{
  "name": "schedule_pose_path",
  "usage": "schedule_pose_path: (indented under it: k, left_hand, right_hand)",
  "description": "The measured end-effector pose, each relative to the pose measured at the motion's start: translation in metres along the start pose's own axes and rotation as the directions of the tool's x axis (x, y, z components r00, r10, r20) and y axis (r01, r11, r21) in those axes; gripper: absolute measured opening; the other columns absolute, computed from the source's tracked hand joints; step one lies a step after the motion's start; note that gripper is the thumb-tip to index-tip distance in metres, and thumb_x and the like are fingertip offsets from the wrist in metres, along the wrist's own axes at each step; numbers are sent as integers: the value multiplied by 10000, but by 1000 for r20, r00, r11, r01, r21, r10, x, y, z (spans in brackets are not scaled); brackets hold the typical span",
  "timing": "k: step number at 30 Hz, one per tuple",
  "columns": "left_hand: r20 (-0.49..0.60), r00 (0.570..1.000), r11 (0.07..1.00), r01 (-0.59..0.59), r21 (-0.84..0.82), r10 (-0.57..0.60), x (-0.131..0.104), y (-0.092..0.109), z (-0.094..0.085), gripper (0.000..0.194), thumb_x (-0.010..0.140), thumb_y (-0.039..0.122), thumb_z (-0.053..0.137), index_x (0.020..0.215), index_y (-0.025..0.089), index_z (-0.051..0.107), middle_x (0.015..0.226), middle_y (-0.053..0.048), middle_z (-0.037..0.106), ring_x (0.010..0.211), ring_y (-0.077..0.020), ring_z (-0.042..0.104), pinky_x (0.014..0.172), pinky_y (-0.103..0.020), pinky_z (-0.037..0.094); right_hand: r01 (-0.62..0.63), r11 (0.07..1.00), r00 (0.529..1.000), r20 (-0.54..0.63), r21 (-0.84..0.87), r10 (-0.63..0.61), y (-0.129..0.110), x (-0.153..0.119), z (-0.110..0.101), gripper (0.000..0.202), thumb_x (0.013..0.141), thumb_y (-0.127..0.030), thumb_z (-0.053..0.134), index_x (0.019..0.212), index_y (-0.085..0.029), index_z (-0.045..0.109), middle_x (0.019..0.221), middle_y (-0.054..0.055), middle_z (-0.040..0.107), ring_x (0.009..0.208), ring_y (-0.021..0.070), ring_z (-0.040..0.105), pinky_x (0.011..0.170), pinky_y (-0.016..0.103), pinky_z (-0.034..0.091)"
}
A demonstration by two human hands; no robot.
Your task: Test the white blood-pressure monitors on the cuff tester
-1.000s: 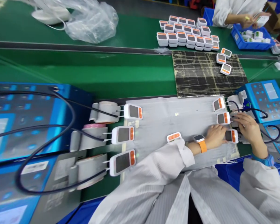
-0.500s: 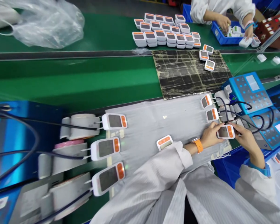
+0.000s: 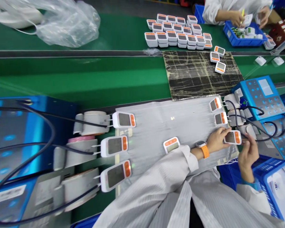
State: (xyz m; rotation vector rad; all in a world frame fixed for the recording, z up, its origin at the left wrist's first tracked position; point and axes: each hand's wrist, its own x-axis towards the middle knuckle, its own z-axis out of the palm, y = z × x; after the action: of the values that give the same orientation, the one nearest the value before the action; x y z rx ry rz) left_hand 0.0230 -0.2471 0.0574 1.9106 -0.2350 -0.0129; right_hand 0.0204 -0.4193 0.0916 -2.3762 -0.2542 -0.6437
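Observation:
My left hand (image 3: pixel 218 139), with an orange watch band at the wrist, grips the left end of a white handheld meter (image 3: pixel 232 137) with orange buttons; dark digits show on its screen. My right hand (image 3: pixel 248 155) is just right of that meter, its thumb and fingers drawn together near a dark cable; whatever is between them is hidden. Two similar meters, an upper one (image 3: pixel 215 104) and a lower one (image 3: pixel 220 118), are joined by prongs to white holders on the right. Another meter (image 3: pixel 171 144) lies on the grey mat (image 3: pixel 154 126) beside my left sleeve.
Three pronged meters (image 3: pixel 116 175) stand at left by white holders (image 3: pixel 82 186) and blue instruments (image 3: pixel 14 139). Blue instruments (image 3: pixel 257 96) with cables are at right. Rows of meters (image 3: pixel 172 36) fill the far bench, where a co-worker's hands (image 3: pixel 237 18) work over a blue bin (image 3: pixel 244 39).
My right hand has moved off the meter's right end, down and slightly left. My left hand still grips the meter, whose screen now shows digits. The whole view has shifted somewhat.

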Motion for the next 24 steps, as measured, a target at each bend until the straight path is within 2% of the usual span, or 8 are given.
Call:
schedule_pose_path:
  k: [2, 4, 8, 12, 15, 17, 19, 24]
  left_hand:
    - [-8, 1000, 1000, -5, 16, 6, 0, 1, 0, 834, 774, 357, 844, 1483, 210, 431, 1361, -114, 556, 1201, -272, 617, 1046, -432, 543]
    - [-13, 1000, 1000, -12, 27, 12, 1, 2, -1, 813, 775, 342, 841, 1465, 175, 443, 1352, -130, 567, 1203, -278, 617, 1042, -435, 546]
    - [-2, 1000, 999, -18, 50, 19, 1, 3, -3, 778, 788, 330, 828, 1450, 168, 451, 1341, -135, 576, 1198, -283, 622, 1027, -445, 556]
    - [-2, 1000, 999, -11, 32, 11, 0, 2, -3, 758, 799, 356, 821, 1449, 223, 454, 1364, -115, 568, 1205, -280, 622, 1027, -452, 556]
    - [-5, 1000, 1000, -20, 24, 21, 0, 1, -2, 759, 800, 337, 816, 1457, 221, 454, 1369, -117, 563, 1219, -276, 614, 1044, -441, 547]
    - [-7, 1000, 999, -19, 30, 20, 0, 0, -1, 781, 793, 320, 819, 1471, 214, 446, 1357, -117, 565, 1219, -271, 610, 1049, -429, 545]
    - [-8, 1000, 999, -10, 36, 11, 0, -2, 0, 803, 786, 329, 823, 1483, 220, 440, 1346, -112, 565, 1209, -268, 613, 1045, -424, 547]
    - [-6, 1000, 999, 18, 45, -18, 2, -5, 2, 827, 756, 380, 842, 1478, 238, 464, 1325, -99, 561, 1182, -273, 621, 1028, -426, 556]
  right_hand:
    - [0, 999, 999, -42, 33, 1, 4, -24, 15, 512, 1048, -421, 381, 1435, -110, 508, 1370, 236, 601, 1218, 348, 623, 1014, 557, 509]
    - [-4, 998, 1000, -11, 59, 5, 11, -40, 27, 558, 1049, -446, 355, 1478, -101, 444, 1448, 262, 524, 1343, 370, 526, 1088, 597, 433]
    - [-69, 994, 998, 21, 80, 67, 27, -51, 34, 585, 1038, -451, 372, 1519, -117, 373, 1483, 265, 470, 1353, 379, 510, 1087, 606, 422]
    - [-70, 988, 993, 106, 138, 56, 37, -51, 29, 664, 1034, -457, 354, 1600, -157, 180, 1519, 257, 410, 1341, 365, 532, 1034, 576, 482]
    - [-65, 994, 978, 204, 92, 45, 42, -46, 26, 719, 1030, -515, 335, 1632, -189, 115, 1618, 236, 261, 1435, 379, 421, 1068, 586, 447]
    - [-88, 995, 962, 262, 46, 73, 45, -43, 25, 744, 1029, -548, 315, 1638, -177, 101, 1637, 243, 222, 1451, 394, 391, 1067, 588, 441]
    - [-114, 993, 951, 292, 17, 104, 47, -40, 25, 763, 1029, -565, 299, 1639, -161, 82, 1619, 266, 258, 1393, 400, 469, 1013, 572, 484]
    - [-149, 987, 943, 292, -59, 160, 44, -40, 25, 813, 1012, -600, 330, 1634, -127, 105, 1518, 307, 419, 1090, 380, 687, 809, 498, 574]
